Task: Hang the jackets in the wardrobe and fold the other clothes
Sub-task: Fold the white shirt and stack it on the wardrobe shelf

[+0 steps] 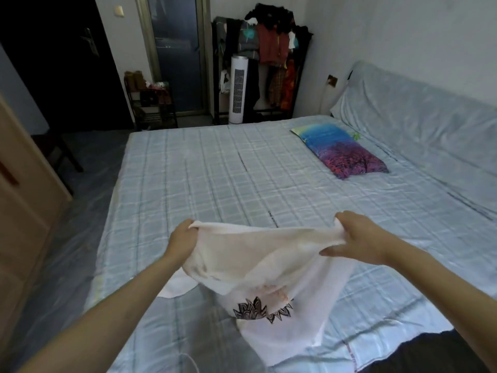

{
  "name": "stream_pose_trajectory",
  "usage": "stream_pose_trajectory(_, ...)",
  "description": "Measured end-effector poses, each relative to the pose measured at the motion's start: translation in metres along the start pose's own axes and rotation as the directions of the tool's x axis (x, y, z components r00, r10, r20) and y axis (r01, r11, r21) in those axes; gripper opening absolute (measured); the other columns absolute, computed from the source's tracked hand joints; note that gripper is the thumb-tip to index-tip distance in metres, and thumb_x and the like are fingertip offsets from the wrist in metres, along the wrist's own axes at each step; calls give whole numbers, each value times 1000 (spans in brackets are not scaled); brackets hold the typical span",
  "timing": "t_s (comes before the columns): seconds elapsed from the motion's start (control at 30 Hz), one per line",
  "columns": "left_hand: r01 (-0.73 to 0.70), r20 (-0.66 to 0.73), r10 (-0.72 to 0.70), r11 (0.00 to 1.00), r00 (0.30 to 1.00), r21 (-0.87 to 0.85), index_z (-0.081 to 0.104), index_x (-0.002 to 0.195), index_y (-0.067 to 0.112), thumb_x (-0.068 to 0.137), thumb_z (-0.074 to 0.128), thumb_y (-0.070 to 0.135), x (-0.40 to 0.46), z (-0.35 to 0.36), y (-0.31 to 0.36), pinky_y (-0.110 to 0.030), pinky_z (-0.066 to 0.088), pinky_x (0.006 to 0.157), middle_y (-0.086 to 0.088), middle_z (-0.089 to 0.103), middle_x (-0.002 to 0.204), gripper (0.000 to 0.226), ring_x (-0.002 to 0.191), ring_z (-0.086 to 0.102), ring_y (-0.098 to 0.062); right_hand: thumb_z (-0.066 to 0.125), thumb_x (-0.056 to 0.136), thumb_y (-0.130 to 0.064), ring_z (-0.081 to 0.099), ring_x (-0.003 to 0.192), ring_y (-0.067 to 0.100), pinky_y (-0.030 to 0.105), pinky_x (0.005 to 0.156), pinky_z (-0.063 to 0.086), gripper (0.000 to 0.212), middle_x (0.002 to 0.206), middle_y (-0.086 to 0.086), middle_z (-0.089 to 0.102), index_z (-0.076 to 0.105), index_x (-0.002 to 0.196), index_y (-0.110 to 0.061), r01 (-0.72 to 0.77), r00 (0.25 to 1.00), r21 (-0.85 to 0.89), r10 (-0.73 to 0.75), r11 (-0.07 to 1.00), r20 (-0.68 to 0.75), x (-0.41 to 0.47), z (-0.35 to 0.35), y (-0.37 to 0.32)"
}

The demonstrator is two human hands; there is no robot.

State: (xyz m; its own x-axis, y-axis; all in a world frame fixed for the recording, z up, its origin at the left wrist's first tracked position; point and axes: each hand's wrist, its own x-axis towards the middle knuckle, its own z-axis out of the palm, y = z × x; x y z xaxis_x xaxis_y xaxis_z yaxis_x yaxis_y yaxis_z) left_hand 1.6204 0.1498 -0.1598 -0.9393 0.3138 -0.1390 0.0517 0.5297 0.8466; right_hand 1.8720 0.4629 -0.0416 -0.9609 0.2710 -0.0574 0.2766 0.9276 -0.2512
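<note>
Here, our fingers curl round the top edge of a cream garment (258, 254): left hand (183, 238) bunching one corner, right hand (357, 239) pinching the other. It hangs between them above a white printed shirt (282, 327) on the checked bed (215, 170).

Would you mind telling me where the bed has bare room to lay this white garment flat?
The bed is bare from the hands out to its far edge, left of the pillow. Crowded: the near edge, where the white garment held by left hand and right hand drapes beside dark clothing.
</note>
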Motion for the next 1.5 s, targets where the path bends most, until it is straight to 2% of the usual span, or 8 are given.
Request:
stream_pose_trajectory(0.2, -612, 445, 421, 526, 791, 590, 45, 91, 32, 78, 39, 53, -12, -58, 32, -34, 46, 66, 11, 58, 90, 25, 81, 57, -16, 66, 72, -14, 58, 85, 31, 35, 68, 38, 25, 83, 4, 54, 45, 82, -25, -133, 987, -13, 132, 991, -92, 10, 11, 57)
stream_pose_trajectory(0.53, -175, 201, 102, 907, 974, 383, 64, 93, 21, 97, 44, 18, 7, -45, 62, -26, 44, 56, -10, 63, 102, 21, 88, 59, -24, 48, 69, 14, 56, 78, 24, 25, 57, 39, 50, 85, 4, 60, 51, 103, -23, -27, 999, 177, 32, 984, -21, 76, 15, 90)
stream_pose_trajectory(0.73, -340, 569, -49, 758, 821, 556, 51, 97, 39, 69, 49, 88, -23, -13, 48, -33, 48, 82, 12, 61, 94, 56, 87, 59, -8, 47, 72, -15, 53, 110, 28, 37, 88, 44, 53, 121, 8, 53, 44, 124, -3, -144, 925, 238, 45, 961, 377, 99, 43, 136)
stream_pose_trajectory(0.9, -364, 598, -237, 607, 766, 706, 49, 121, 31, 89, 58, 51, -28, 25, 33, -25, 39, 85, 6, 60, 113, 39, 100, 53, -13, 57, 90, -47, 43, 131, 24, 33, 105, 37, 76, 145, 5, 41, 29, 148, -8, -119, 834, 44, 75, 992, 547, 118, 78, 165)
stream_pose_trajectory(1.03, -202, 523, -403, 614, 751, 763, 60, 117, 22, 93, 57, 46, -12, 35, 31, -12, 37, 78, 4, 59, 119, 34, 104, 53, -10, 55, 88, -18, 68, 90, 24, 26, 61, 53, 17, 98, 5, 67, 66, 100, -11, -169, 780, 37, 111, 985, 615, 144, 86, 168)
stream_pose_trajectory(1.17, -115, 433, -491, 553, 756, 826, 41, 144, 26, 88, 59, 54, 29, 24, 45, -28, 31, 106, 3, 44, 148, 65, 133, 43, -18, 37, 90, 3, 64, 84, 33, 34, 45, 55, 35, 122, 19, 50, 54, 117, -11, -288, 818, 55, 215, 956, 533, 189, 69, 166)
stream_pose_trajectory(1.33, 39, 46, -202, 399, 978, 916, 49, 123, 28, 97, 40, 53, 128, -22, 131, -34, 47, 93, -6, 56, 130, 37, 106, 65, -24, 46, 89, 2, 67, 58, 34, 39, 41, 55, 7, 94, 26, 62, 53, 90, 1, -369, 916, 200, 319, 908, 243, 284, -12, 144)
stream_pose_trajectory(1.5, 162, -293, 12, 811, 956, 562, 45, 92, 17, 98, 43, 17, 214, -83, 247, -34, 54, 43, -13, 52, 95, 6, 68, 68, -35, 66, 87, -10, 68, 72, 31, 28, 36, 42, 22, 93, 19, 63, 63, 105, 4, -234, 911, 617, 391, 751, -130, 381, -144, 100)
